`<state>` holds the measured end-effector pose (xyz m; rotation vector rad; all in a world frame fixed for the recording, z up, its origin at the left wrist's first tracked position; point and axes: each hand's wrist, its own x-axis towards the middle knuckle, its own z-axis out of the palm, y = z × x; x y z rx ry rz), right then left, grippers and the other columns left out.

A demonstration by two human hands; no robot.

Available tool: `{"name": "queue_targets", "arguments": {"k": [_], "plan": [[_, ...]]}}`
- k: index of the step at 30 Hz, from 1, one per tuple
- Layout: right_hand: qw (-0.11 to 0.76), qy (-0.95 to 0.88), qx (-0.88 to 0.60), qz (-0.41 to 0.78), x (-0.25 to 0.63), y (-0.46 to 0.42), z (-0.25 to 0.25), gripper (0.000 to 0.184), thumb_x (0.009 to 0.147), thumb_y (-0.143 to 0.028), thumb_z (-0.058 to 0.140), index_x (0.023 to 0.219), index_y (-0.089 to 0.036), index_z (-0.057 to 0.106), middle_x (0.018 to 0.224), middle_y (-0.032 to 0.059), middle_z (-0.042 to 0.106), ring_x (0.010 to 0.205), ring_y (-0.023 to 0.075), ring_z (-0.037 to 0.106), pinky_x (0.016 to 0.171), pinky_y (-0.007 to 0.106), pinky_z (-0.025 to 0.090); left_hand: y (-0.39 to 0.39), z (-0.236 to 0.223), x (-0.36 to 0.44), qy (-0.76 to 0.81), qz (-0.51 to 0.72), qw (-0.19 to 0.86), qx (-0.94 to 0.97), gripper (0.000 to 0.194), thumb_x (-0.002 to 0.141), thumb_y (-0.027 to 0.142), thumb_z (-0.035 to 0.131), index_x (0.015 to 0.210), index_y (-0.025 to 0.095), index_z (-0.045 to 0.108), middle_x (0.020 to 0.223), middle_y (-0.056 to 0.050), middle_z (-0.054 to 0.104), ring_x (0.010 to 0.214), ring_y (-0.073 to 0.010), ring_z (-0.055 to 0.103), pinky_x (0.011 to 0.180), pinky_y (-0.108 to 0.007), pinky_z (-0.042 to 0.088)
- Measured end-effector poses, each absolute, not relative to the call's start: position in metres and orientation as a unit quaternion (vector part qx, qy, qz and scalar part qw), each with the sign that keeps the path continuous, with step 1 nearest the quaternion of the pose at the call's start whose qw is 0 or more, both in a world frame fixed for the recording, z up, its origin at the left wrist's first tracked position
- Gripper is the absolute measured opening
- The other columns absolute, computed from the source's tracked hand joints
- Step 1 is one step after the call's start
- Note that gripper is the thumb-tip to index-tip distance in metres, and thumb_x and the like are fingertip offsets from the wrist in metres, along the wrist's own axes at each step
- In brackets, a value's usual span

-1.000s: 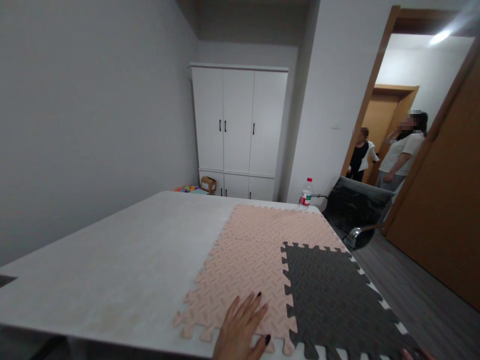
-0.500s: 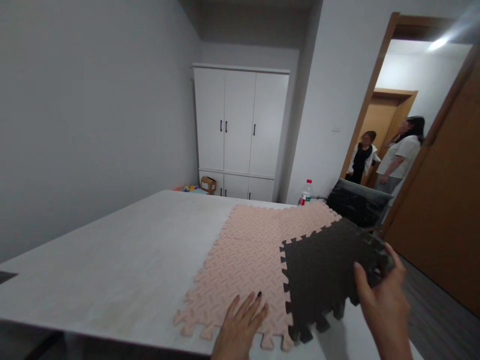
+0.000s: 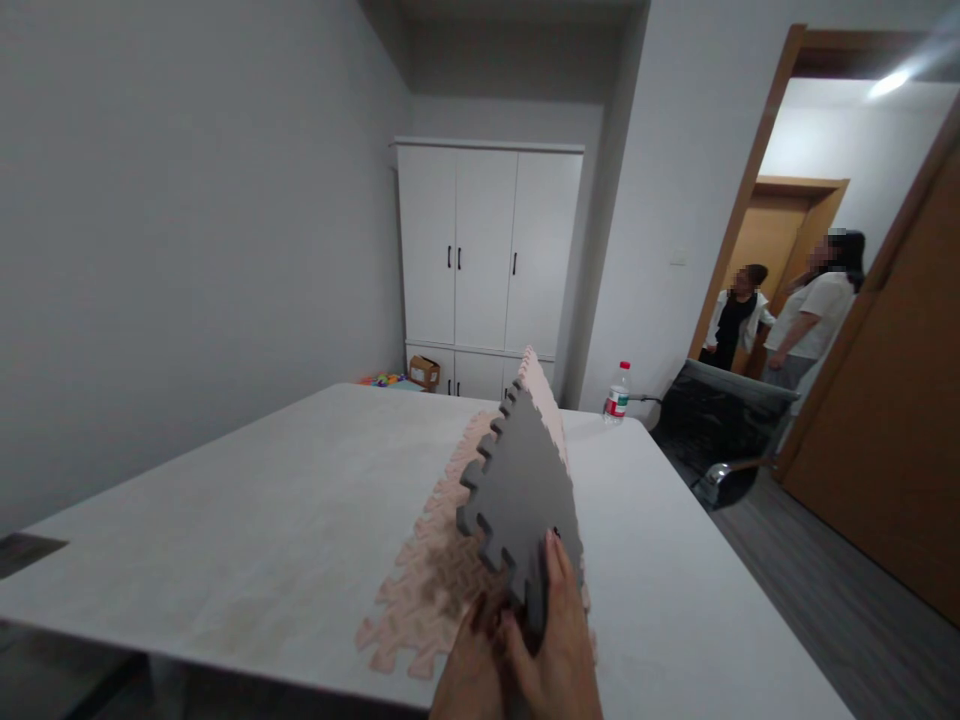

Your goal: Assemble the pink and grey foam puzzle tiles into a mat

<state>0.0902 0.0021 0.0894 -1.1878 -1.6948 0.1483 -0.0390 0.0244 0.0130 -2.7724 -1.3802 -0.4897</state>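
Note:
An interlocking foam mat made of pink tiles [image 3: 409, 600] and a dark grey tile [image 3: 521, 480] is on the white table. Its right side is lifted and folded up, so the grey tile and a pink tile behind it stand steeply over the flat pink part. My right hand [image 3: 562, 630] grips the grey tile's near edge, thumb to the left and fingers along the right. My left hand [image 3: 469, 665] is low beside it, over the near end of the pink tiles; its fingers are shaded and partly hidden.
A bottle with a red cap [image 3: 618, 395] stands at the table's far right corner. A black chair [image 3: 724, 425] is beyond the right edge. A small cardboard box [image 3: 424, 372] sits before the white cabinet [image 3: 487, 245]. Two people [image 3: 810, 320] stand in the doorway.
My right hand has swung the grey tile and the mat's right side up and leftward, from nearly flat to steeply folded. My left hand's spread fingers have drawn in near the right hand.

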Motion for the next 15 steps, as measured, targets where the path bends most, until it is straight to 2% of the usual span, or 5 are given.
{"name": "queue_targets", "arguments": {"k": [4, 6, 10, 12, 15], "plan": [[0.521, -0.689, -0.501, 0.061, 0.113, 0.009, 0.068, 0.064, 0.083, -0.026, 0.041, 0.143, -0.030, 0.020, 0.147, 0.0028, 0.026, 0.128, 0.0323, 0.036, 0.096, 0.057, 0.041, 0.020, 0.026, -0.043, -0.432, -0.072, -0.017, -0.899, 0.078, 0.078, 0.029, 0.055, 0.143, 0.030, 0.013, 0.145, -0.006, 0.031, 0.130, -0.0328, 0.033, 0.105, -0.058, 0.027], [0.515, -0.677, -0.520, 0.074, 0.131, 0.009, 0.067, 0.058, 0.084, -0.029, 0.040, 0.141, -0.025, 0.027, 0.141, 0.0061, 0.038, 0.122, 0.0292, 0.045, 0.094, 0.048, 0.045, 0.020, 0.031, -0.043, -0.424, -0.063, -0.020, -0.903, 0.076, 0.079, 0.028, 0.053, 0.143, 0.031, 0.011, 0.148, -0.006, 0.025, 0.132, -0.0328, 0.030, 0.104, -0.060, 0.026], [0.516, -0.584, -0.621, 0.085, 0.182, 0.010, 0.077, 0.042, 0.085, -0.046, 0.040, 0.106, -0.016, 0.060, 0.090, 0.0117, 0.069, 0.081, 0.0272, 0.066, 0.064, 0.032, 0.053, 0.020, 0.034, -0.044, -0.422, -0.057, -0.028, -0.904, 0.074, 0.083, 0.031, 0.050, 0.142, 0.037, 0.006, 0.149, -0.003, 0.020, 0.134, -0.0305, 0.025, 0.104, -0.060, 0.027], [0.502, -0.546, -0.666, 0.078, 0.219, 0.017, 0.088, 0.044, 0.083, -0.054, 0.041, 0.090, -0.016, 0.062, 0.068, 0.0091, 0.067, 0.064, 0.0259, 0.065, 0.051, 0.030, 0.049, 0.020, 0.034, -0.046, -0.420, -0.065, -0.027, -0.905, 0.073, 0.084, 0.034, 0.050, 0.142, 0.039, 0.006, 0.149, -0.002, 0.019, 0.134, -0.0294, 0.026, 0.104, -0.057, 0.027], [0.473, -0.519, -0.712, 0.009, 0.284, 0.040, 0.113, 0.046, 0.081, -0.056, 0.040, 0.084, -0.015, 0.062, 0.062, 0.0091, 0.064, 0.063, 0.0256, 0.063, 0.051, 0.030, 0.046, 0.019, 0.033, -0.047, -0.424, -0.077, -0.022, -0.902, 0.076, 0.081, 0.033, 0.054, 0.142, 0.040, 0.008, 0.149, -0.001, 0.018, 0.134, -0.0288, 0.026, 0.106, -0.055, 0.026]]}}
